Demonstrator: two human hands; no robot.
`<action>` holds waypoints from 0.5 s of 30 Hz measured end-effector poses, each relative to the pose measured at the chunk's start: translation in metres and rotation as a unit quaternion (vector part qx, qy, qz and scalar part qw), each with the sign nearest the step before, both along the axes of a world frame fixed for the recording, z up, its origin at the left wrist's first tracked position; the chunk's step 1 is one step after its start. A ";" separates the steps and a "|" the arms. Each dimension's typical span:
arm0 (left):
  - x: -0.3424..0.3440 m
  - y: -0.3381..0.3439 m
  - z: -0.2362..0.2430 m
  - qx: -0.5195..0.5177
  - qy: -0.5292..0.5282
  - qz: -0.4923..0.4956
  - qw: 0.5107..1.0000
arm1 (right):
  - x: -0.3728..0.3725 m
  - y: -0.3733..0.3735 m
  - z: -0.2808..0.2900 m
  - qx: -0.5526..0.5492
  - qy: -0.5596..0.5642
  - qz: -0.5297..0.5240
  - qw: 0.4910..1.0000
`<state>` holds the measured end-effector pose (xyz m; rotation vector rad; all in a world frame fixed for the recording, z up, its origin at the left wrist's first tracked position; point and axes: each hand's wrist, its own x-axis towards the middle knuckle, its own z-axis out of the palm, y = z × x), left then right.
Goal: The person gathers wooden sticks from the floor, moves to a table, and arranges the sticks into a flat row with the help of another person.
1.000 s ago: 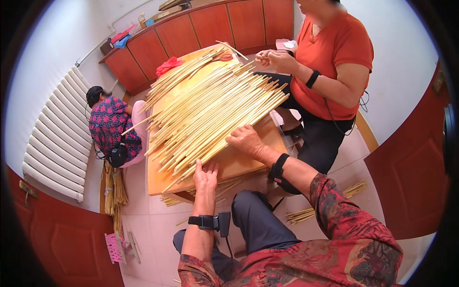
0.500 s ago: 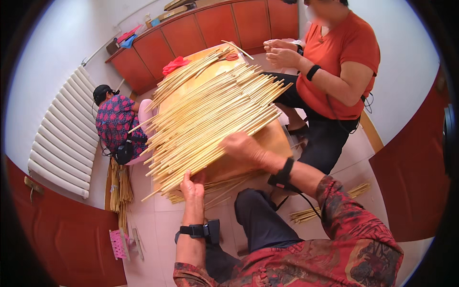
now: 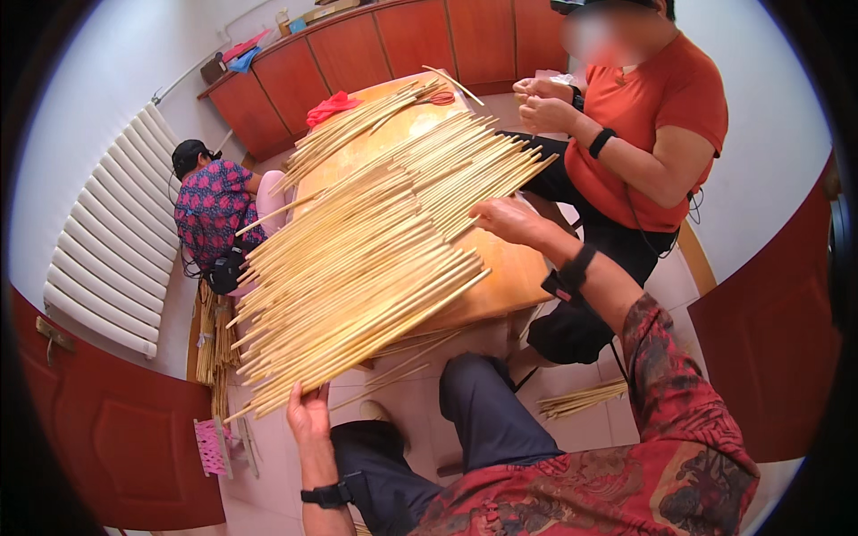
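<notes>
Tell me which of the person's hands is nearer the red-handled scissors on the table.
Right. The right hand is by the right edge of the table, below the scissors in the picture; the left hand is much farther away, at the near-left ends of the sticks.

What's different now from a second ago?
Many yellow stalks have slid leftward and nearer, their left ends jutting farther past the table. The left hand moved likewise; the right hand moved right and farther off. The red cloth and scissors stayed put.
</notes>
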<state>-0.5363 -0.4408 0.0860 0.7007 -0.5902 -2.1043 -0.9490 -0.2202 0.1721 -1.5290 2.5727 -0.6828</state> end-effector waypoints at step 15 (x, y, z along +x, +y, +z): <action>0.143 0.010 0.014 0.035 -0.116 0.027 0.992 | 0.009 -0.238 -0.053 0.106 0.061 0.027 0.992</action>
